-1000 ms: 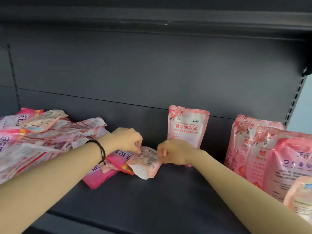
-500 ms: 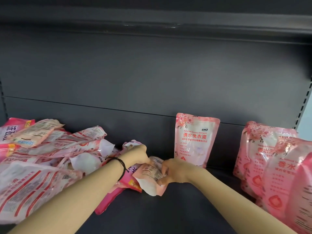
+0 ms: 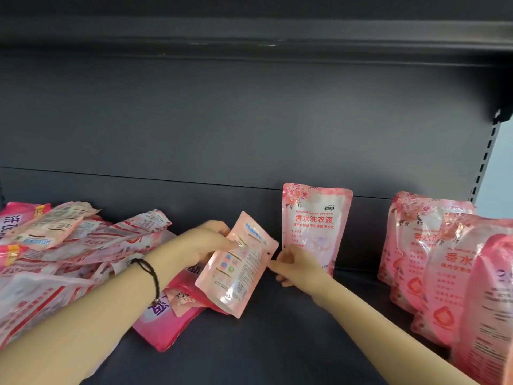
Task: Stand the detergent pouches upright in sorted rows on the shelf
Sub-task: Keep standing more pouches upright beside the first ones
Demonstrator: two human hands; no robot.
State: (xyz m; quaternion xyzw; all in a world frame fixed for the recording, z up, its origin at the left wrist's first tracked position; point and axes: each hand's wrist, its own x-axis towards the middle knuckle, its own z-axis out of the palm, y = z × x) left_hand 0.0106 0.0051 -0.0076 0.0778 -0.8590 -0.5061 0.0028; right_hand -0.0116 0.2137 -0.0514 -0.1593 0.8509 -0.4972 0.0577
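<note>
A light pink detergent pouch (image 3: pixel 237 269) is tilted up off the shelf, its printed back facing me. My left hand (image 3: pixel 208 240) grips its upper left edge, fingers behind it and thumb on the front. My right hand (image 3: pixel 295 266) touches its right edge with extended fingers. Behind my right hand one pink pouch (image 3: pixel 315 218) stands upright against the back panel. A row of upright pink pouches (image 3: pixel 433 262) fills the right side. A heap of flat pouches (image 3: pixel 69 245) lies at the left, with a darker pink pouch (image 3: pixel 166 326) flat under the held one.
The dark grey shelf floor (image 3: pixel 277 345) shows bare between the heap and the right row. The back panel (image 3: pixel 249 120) rises behind, an upper shelf (image 3: pixel 249 31) hangs overhead, and a slotted upright (image 3: pixel 484 159) stands at the right.
The light pink pouch was lifted from lying low on the shelf to a raised, tilted pose with its back toward me. My right hand let go its pinch and now touches the edge.
</note>
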